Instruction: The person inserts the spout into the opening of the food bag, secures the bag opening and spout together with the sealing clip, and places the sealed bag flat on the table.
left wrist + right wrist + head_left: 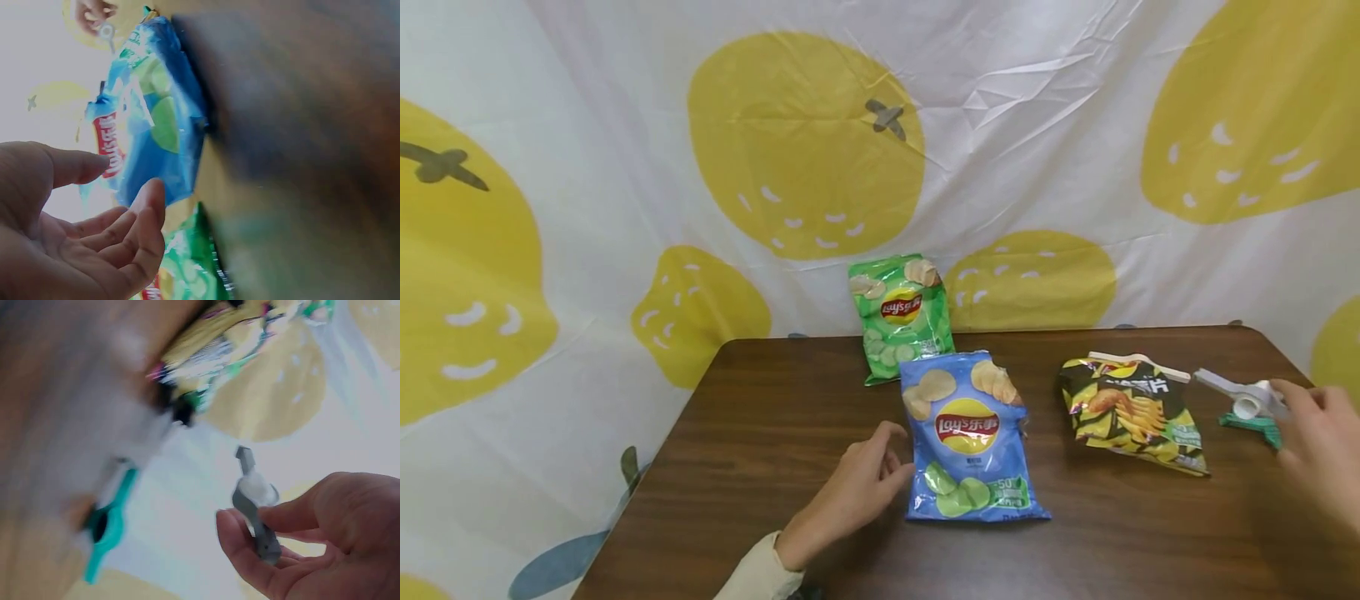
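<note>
In the head view my left hand [853, 483] is at the left edge of a blue bag of Lay's potato chips [967, 442], fingers loosely bent with nothing gripped. The left wrist view shows a gap between thumb and fingers in front of the blue bag [164, 119]. At the right, my right hand [1326, 454] pinches a grey-white bag clip [255, 512] with a round spout-like middle, raised off the table. Thumb and fingers hold it near one end. Below it a green clip [111, 528] of similar shape lies on the table.
A green chip bag [901, 321] leans near the back behind the blue one. A black and yellow chip bag [1135, 412] lies to the right, with a pale strip clip [1161, 368] along its top. Behind the brown table [760, 417] hangs a lemon-print cloth [625, 167].
</note>
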Available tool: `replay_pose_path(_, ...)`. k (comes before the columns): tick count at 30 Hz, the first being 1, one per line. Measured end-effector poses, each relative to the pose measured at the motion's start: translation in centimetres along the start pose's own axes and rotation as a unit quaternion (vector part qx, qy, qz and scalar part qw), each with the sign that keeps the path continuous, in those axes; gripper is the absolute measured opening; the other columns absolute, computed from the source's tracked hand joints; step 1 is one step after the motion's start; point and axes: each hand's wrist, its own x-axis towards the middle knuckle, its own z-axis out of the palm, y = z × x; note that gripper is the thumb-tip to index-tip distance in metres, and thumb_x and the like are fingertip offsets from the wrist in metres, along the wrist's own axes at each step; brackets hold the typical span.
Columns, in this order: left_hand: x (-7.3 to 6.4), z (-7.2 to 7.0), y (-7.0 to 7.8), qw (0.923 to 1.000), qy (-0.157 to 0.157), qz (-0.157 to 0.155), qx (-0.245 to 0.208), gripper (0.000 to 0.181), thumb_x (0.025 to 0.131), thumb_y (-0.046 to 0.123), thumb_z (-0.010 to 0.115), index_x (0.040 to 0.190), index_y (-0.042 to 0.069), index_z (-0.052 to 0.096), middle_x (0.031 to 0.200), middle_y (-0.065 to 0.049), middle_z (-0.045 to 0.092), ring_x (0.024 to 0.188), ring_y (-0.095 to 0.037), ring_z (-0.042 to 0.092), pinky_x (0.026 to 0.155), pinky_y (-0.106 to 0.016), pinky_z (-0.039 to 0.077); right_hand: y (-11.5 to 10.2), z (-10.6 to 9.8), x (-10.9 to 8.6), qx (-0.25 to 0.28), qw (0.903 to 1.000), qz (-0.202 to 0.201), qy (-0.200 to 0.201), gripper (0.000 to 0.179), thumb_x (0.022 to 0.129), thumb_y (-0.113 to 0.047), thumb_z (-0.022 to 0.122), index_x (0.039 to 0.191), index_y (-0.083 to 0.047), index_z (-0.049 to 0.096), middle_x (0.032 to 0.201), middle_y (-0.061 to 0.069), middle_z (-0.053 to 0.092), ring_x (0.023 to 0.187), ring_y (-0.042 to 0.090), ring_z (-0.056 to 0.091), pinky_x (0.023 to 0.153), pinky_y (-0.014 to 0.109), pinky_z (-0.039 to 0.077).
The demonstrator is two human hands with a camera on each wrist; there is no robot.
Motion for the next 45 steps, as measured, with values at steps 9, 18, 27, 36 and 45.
replay_pose_path(9, 0.9, -0.5, 1.9, 0.9949, 0.056, 0.082, 0.015, 0.025, 0.085, 0.020, 0.060, 0.107, 0.010, 0.054, 0.075, 0.007, 0.054, 0.062, -0.001, 0.049, 0.054, -0.015, 0.043, -8.0, -1.6, 1.3, 0.004, 0.9935, -0.113, -0.012, 0.051, 0.079, 0.006, 0.059, 0.127, 0.001, 0.044, 0.101, 0.027, 0.041, 0.066, 0.033, 0.051, 0.040, 0.027, 0.036)
replay_pose_path(18, 1.3, -0.6, 4.7, 0.9922, 0.014, 0.092, -0.083, 0.019, 0.092, 0.030, 0.049, 0.104, 0.017, 0.055, 0.079, 0.008, 0.058, 0.068, -0.003, 0.054, 0.059, -0.018, 0.047, -15.4, -0.4, 0.7, 0.107, 0.9592, -0.261, 0.023, 0.047, 0.097, -0.032, 0.028, 0.120, -0.002, 0.055, 0.101, 0.012, 0.052, 0.077, 0.014, 0.053, 0.061, 0.013, 0.044)
replay_pose_path(27, 0.9, -1.3, 6.8, 0.9725, -0.077, 0.052, -0.213, 0.022, 0.094, 0.029, 0.045, 0.105, 0.015, 0.058, 0.080, -0.005, 0.063, 0.064, -0.015, 0.061, 0.054, -0.026, 0.048, -20.3, 1.2, -1.3, 0.216, 0.9279, -0.295, -0.070, 0.044, 0.096, -0.029, 0.030, 0.127, -0.003, 0.048, 0.109, 0.003, 0.050, 0.078, -0.001, 0.048, 0.066, 0.006, 0.039)
replay_pose_path(36, 0.3, -0.9, 6.3, 0.9775, -0.047, 0.139, -0.152, 0.011, 0.091, 0.014, 0.052, 0.092, 0.009, 0.061, 0.071, -0.001, 0.060, 0.058, -0.003, 0.055, 0.050, -0.017, 0.047, -21.3, 2.3, -2.3, 0.211, 0.9291, -0.235, -0.193, 0.055, 0.089, -0.038, 0.047, 0.138, -0.017, 0.033, 0.127, -0.005, 0.039, 0.075, -0.003, 0.048, 0.059, 0.009, 0.040)
replay_pose_path(45, -0.1, -0.4, 6.2, 0.9742, -0.027, 0.212, -0.072, 0.007, 0.089, 0.012, 0.054, 0.091, 0.010, 0.060, 0.074, 0.006, 0.057, 0.062, 0.002, 0.050, 0.056, -0.009, 0.042, -21.9, 3.5, -2.5, 0.276, 0.9167, -0.204, -0.204, 0.047, 0.082, -0.021, 0.066, 0.124, -0.025, 0.046, 0.109, -0.015, 0.052, 0.083, -0.003, 0.051, 0.067, 0.017, 0.045)
